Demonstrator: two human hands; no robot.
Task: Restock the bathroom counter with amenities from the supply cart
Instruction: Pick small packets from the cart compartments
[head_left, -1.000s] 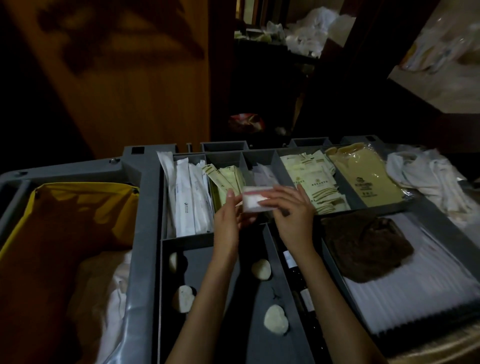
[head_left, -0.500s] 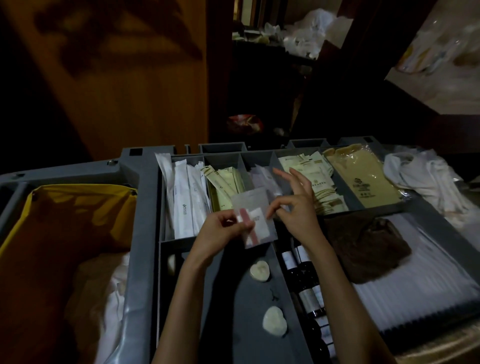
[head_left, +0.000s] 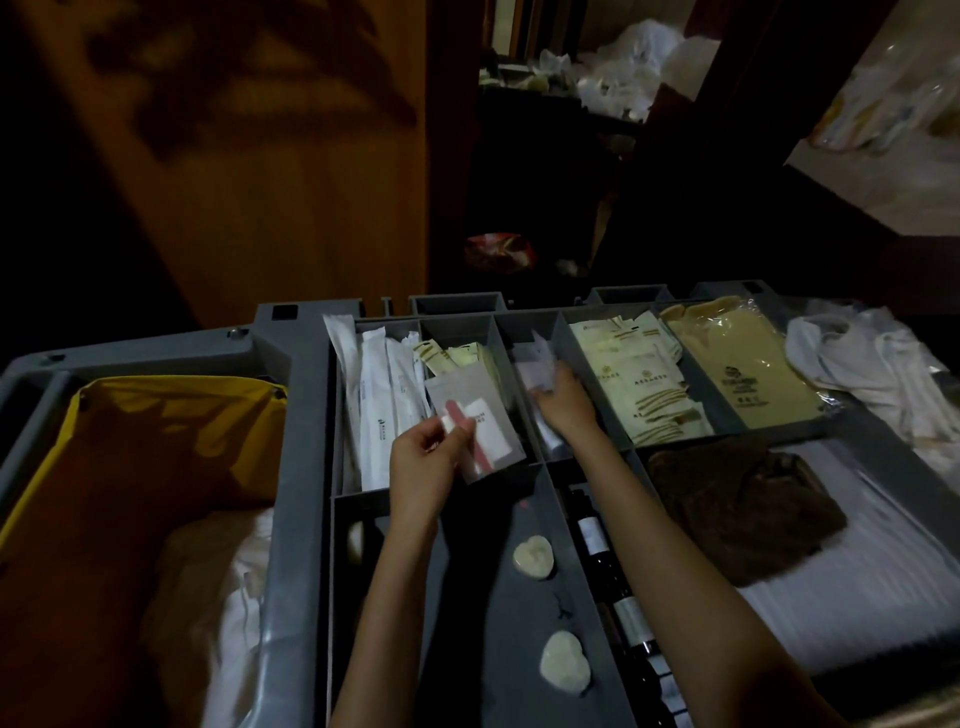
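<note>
I stand over the grey supply cart (head_left: 296, 415), whose top tray is split into compartments. My left hand (head_left: 423, 460) pinches a clear sachet (head_left: 485, 423) holding a white pad and a pink stick, raised just above the tray. My right hand (head_left: 569, 402) reaches into the middle back compartment, its fingertips on the white sachets (head_left: 532, 366) there. Whether it grips one is hidden by the fingers.
Long white wrapped packs (head_left: 379, 395), yellow-green sachets (head_left: 457, 358), cream sachets (head_left: 639, 384) and tan packs (head_left: 743, 374) fill the back row. Heart-shaped soaps (head_left: 532, 557), dark bottles (head_left: 623, 613) and a brown cloth (head_left: 743, 504) lie nearer. A yellow bag (head_left: 156, 415) hangs left; white linen (head_left: 883, 374) lies right.
My right hand let go of the clear sachet and moved back into the white-sachet compartment. My left hand kept the sachet and drew it slightly left.
</note>
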